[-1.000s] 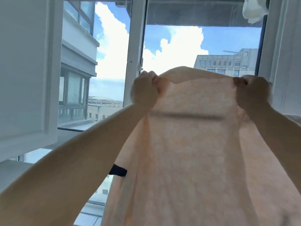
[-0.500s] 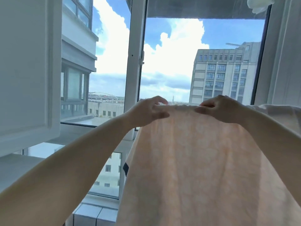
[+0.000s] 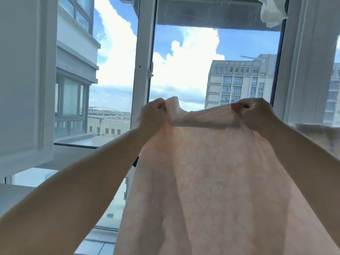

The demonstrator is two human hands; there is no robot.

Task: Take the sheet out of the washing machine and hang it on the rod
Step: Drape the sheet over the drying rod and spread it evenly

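Both fists clamp the top edge of the sheet (image 3: 211, 181), the left hand (image 3: 153, 115) at one end of the stretched span and the right hand (image 3: 254, 113) at the other, holding it up at centre frame before the window (image 3: 143, 52). It looks thin, soft and light, letting daylight through, so it should sag wherever unsupported; gripping the upper edge suits it. No container or rod is visible; white cloth (image 3: 272, 11) hangs at upper right.

Thin, soft peach cloth sheet (image 3: 211, 181), matt, with a faint pale flower print, light shining through. Smooth white painted window frame (image 3: 142, 57). Clear shiny glass. White crumpled cloth (image 3: 272, 13) up top.
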